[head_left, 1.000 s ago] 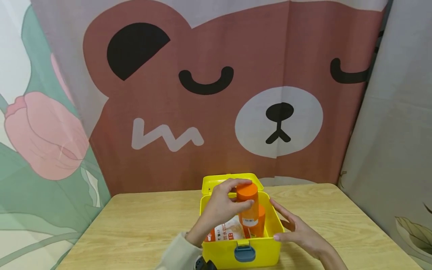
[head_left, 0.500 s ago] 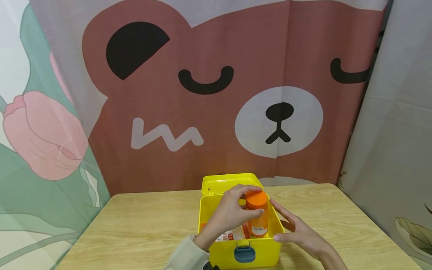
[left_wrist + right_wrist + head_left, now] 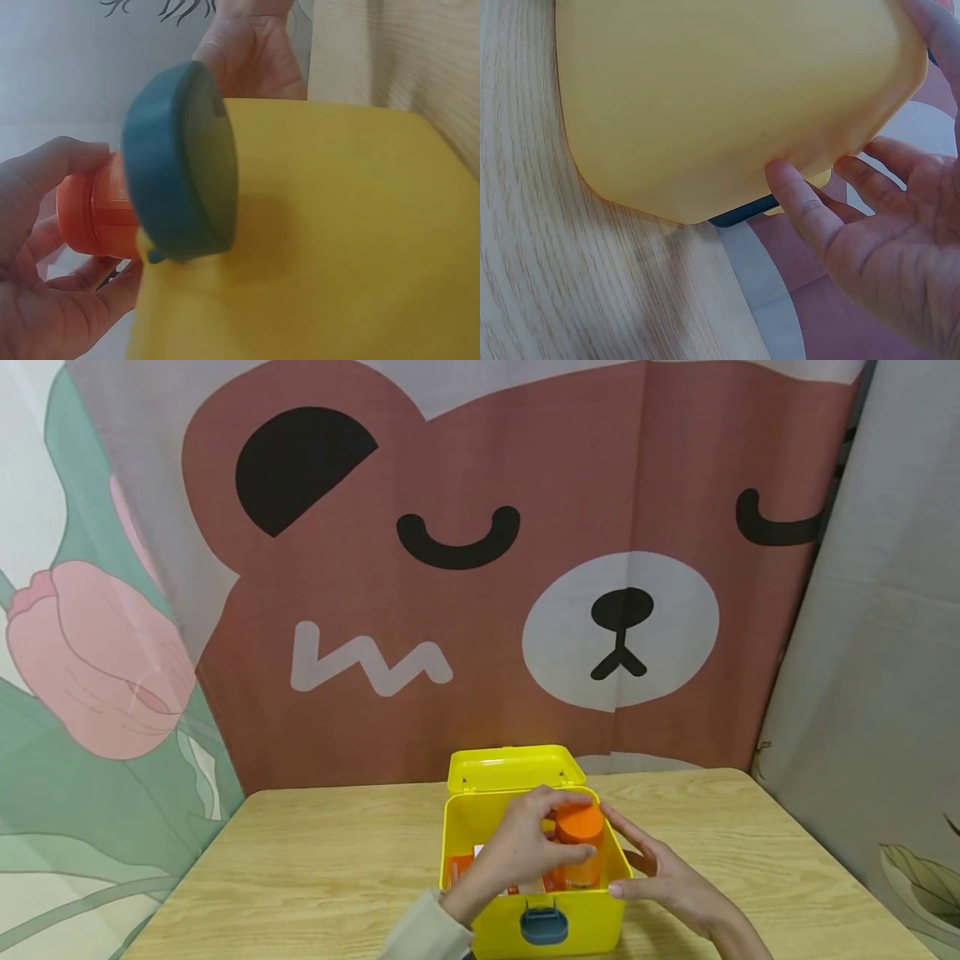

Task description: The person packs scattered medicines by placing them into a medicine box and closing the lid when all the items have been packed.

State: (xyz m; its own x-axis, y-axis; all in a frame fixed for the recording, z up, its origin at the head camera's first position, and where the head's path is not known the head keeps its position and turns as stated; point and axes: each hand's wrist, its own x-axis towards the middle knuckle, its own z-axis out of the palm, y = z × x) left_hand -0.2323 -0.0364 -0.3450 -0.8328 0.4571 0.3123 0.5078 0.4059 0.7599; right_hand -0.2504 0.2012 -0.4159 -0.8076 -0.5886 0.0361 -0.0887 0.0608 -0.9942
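Note:
A yellow lidded box (image 3: 498, 931) stands on the table with its lid (image 3: 517, 768) tipped back. My left hand (image 3: 525, 847) grips an orange bottle (image 3: 579, 822) by its cap end, thumb on the near side and fingers across the far side. The bottle is upright inside the box, near its right wall, its lower part hidden behind the front wall. In the right wrist view my right hand (image 3: 900, 232) touches the box's outer right side with extended fingers. Its thumb rests at the front right corner in the head view.
Orange-and-white packages (image 3: 461, 866) lie in the box's left part, partly covered by my left hand. A blue-grey latch (image 3: 543, 927) hangs on the box front. The wooden table (image 3: 315, 860) ends at a bear-print curtain (image 3: 360, 727).
My left hand has carried the orange bottle rightward and lower into the box. The second orange bottle seen earlier is now hidden. My right hand has stayed at the box's side.

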